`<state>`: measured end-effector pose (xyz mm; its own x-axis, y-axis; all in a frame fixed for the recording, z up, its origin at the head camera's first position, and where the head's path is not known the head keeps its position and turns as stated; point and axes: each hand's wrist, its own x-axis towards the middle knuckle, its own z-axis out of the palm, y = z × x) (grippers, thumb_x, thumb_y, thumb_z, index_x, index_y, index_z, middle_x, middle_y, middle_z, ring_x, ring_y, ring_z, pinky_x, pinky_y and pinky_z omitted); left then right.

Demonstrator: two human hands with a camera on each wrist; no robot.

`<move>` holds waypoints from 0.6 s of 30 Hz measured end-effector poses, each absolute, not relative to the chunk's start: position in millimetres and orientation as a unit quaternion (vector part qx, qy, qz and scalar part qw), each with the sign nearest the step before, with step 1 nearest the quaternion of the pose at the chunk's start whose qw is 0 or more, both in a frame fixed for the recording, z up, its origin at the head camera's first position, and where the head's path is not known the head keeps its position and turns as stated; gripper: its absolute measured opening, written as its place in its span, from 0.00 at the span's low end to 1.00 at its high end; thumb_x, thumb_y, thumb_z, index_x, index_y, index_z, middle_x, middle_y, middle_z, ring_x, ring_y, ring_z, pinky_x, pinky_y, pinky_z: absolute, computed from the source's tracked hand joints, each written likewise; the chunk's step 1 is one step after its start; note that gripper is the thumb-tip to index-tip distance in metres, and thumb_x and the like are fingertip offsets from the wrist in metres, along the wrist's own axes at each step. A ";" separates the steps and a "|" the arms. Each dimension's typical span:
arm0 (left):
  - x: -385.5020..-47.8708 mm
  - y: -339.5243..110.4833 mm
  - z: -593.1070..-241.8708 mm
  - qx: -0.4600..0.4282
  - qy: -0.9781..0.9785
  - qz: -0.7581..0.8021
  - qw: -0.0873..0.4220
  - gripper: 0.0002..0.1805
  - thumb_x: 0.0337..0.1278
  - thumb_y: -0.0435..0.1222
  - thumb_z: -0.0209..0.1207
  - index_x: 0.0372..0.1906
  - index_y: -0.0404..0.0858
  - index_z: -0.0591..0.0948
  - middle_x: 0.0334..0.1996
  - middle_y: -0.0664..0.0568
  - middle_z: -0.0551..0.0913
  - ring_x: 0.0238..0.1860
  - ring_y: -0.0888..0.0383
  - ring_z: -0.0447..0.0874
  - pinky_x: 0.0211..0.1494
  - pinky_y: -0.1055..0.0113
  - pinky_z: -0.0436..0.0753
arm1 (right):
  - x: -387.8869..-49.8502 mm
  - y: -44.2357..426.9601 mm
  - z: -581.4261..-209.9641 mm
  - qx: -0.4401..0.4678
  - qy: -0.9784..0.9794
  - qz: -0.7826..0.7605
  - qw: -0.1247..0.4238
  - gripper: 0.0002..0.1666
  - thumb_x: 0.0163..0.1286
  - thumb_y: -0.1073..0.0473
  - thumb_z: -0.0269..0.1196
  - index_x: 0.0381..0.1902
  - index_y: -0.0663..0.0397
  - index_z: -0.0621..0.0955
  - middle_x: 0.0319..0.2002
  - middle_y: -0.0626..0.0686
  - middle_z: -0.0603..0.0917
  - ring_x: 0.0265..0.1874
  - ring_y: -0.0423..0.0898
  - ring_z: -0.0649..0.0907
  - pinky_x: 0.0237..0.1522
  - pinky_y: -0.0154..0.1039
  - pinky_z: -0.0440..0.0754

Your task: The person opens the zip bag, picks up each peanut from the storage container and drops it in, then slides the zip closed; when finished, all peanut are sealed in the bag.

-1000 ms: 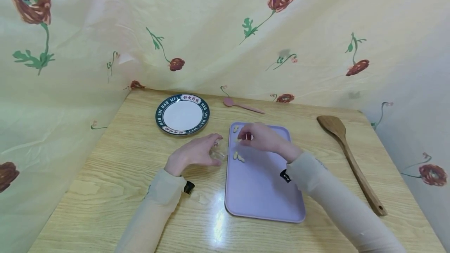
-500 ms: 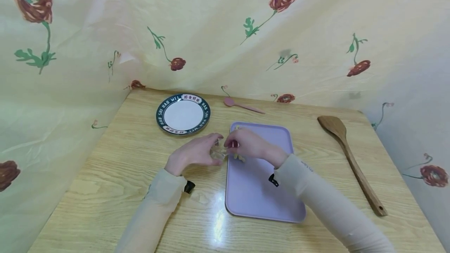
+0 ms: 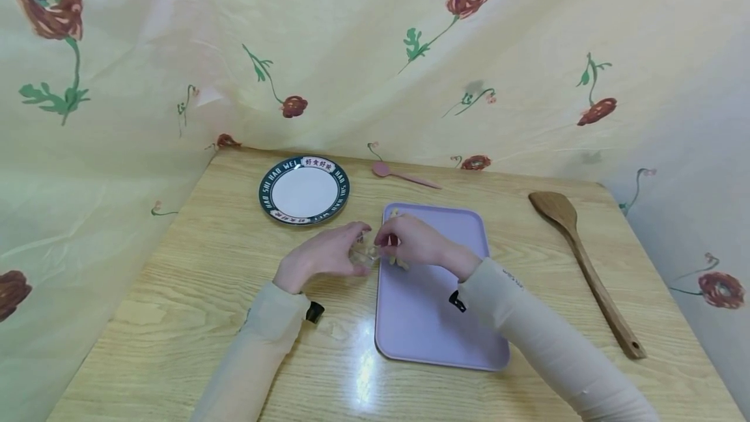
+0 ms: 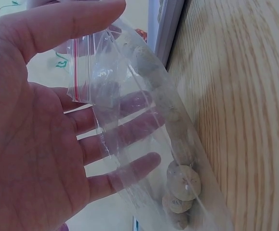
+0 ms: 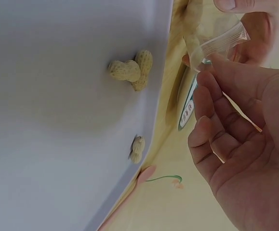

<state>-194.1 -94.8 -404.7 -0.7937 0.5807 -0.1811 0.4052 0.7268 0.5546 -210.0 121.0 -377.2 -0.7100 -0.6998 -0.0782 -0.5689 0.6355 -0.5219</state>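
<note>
My left hand (image 3: 328,249) holds a clear zip-lock bag (image 4: 108,72) just left of the lilac tray (image 3: 439,311). In the left wrist view, several peanuts (image 4: 184,183) lie along the bag's side, and fingers show through the plastic. My right hand (image 3: 416,239) is at the bag's mouth over the tray's left edge, thumb and fingertips pinching what appears to be a peanut (image 5: 194,50), partly covered by the plastic. Two touching peanuts (image 5: 125,70) and a single peanut (image 5: 138,149) lie on the tray.
A white plate with a dark green rim (image 3: 304,217) stands at the back left. Behind the tray lies a pink spoon (image 3: 404,176). A wooden spatula (image 3: 586,266) lies right of the tray. Floral cloth (image 3: 375,51) hangs behind the table.
My right hand has moved left from the peanuts on the tray to the bag's mouth, and has stayed there over the last half second. The left hand has kept its place.
</note>
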 end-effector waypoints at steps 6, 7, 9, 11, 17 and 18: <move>-194.2 -96.1 -404.3 0.262 0.913 0.258 0.179 0.46 0.52 0.49 0.71 0.74 0.43 0.63 0.66 0.49 0.73 0.63 0.52 0.74 0.65 0.56 0.74 | -215.1 129.6 -376.3 -0.348 0.892 -0.250 0.144 0.09 0.65 0.68 0.67 0.44 0.60 0.86 0.36 0.49 0.85 0.34 0.43 0.80 0.38 0.38 0.82; -194.0 -96.2 -403.6 0.260 0.913 0.259 0.180 0.46 0.52 0.49 0.71 0.74 0.43 0.63 0.67 0.49 0.73 0.63 0.52 0.74 0.65 0.56 0.74 | -217.0 132.1 -376.7 -0.350 0.891 -0.251 0.141 0.09 0.65 0.68 0.66 0.44 0.61 0.86 0.36 0.49 0.85 0.34 0.43 0.80 0.38 0.38 0.81; -194.0 -96.1 -402.7 0.259 0.913 0.258 0.181 0.46 0.52 0.49 0.70 0.74 0.43 0.63 0.68 0.48 0.72 0.64 0.52 0.73 0.65 0.56 0.73 | -220.6 136.9 -376.8 -0.357 0.890 -0.253 0.129 0.09 0.65 0.68 0.66 0.43 0.62 0.86 0.36 0.50 0.85 0.33 0.43 0.81 0.38 0.38 0.81; -193.6 -96.1 -402.0 0.258 0.914 0.257 0.181 0.46 0.52 0.49 0.70 0.74 0.43 0.63 0.68 0.48 0.71 0.65 0.51 0.72 0.66 0.55 0.72 | -224.6 141.8 -377.1 -0.359 0.889 -0.259 0.120 0.09 0.64 0.69 0.67 0.43 0.64 0.85 0.36 0.51 0.86 0.33 0.43 0.81 0.38 0.39 0.81; -193.3 -96.8 -401.6 0.253 0.915 0.254 0.184 0.47 0.53 0.50 0.70 0.75 0.45 0.62 0.69 0.49 0.70 0.66 0.51 0.71 0.68 0.55 0.71 | -238.8 153.2 -379.4 -0.334 0.898 -0.267 0.106 0.09 0.63 0.69 0.67 0.42 0.65 0.85 0.34 0.52 0.85 0.33 0.45 0.81 0.37 0.40 0.81; -193.4 -97.1 -401.6 0.253 0.915 0.255 0.184 0.47 0.53 0.50 0.70 0.75 0.45 0.62 0.69 0.49 0.70 0.67 0.51 0.71 0.68 0.55 0.71 | -241.5 154.6 -380.0 -0.330 0.900 -0.266 0.101 0.09 0.63 0.69 0.68 0.42 0.65 0.85 0.34 0.52 0.85 0.33 0.45 0.81 0.37 0.41 0.81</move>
